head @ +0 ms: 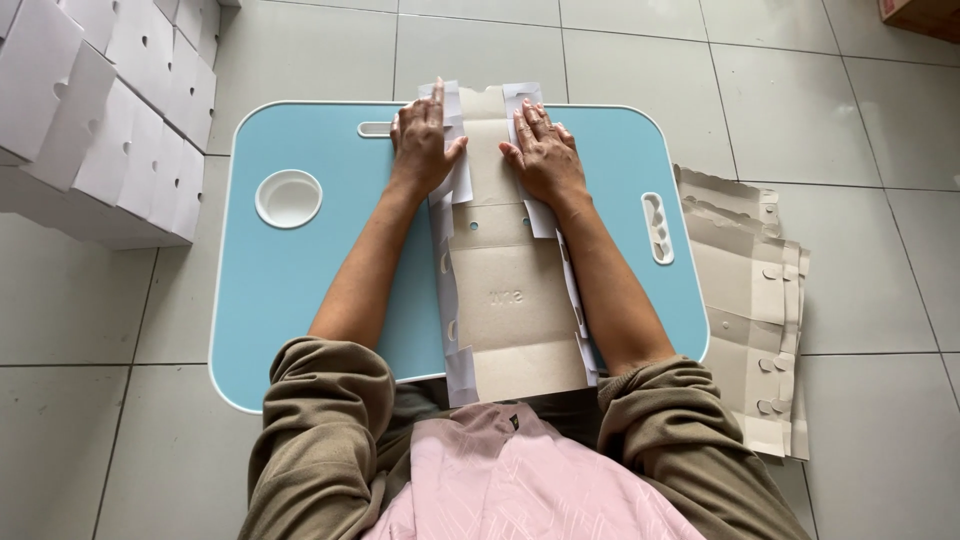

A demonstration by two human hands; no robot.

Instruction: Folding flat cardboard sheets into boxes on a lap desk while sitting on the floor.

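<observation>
Flat cardboard box blank (510, 300) lying lengthwise down centre of light-blue lap-table surface (300, 290), grey-brown inner side up, white side flaps folded inward along both long edges. Near end hangs over surface edge by the lap; far end sticks past the far edge.

Left hand (422, 145) palm-down on left flap near far end, fingers (436, 100) straight and held together, thumb out to the side touching the flap. Pressing, not pinching anything.

Right hand (545, 155) palm-down on right flap, approx level w/ left, fingers (528, 115) slightly spread, flat on card. Also pressing, no pinch.

Hands apart, bare card strip between them.

Round white cup recess (288, 198) in surface, left of left forearm, well apart from blank. Slot handle (657, 228) at right edge of surface.

Stack of more flat blanks (750, 310) on tiled floor (860, 130), just beside surface on right, partly under its edge.

Pile of assembled white boxes (110, 120) on floor at far left, near surface corner, not touching as far as can tell.
</observation>
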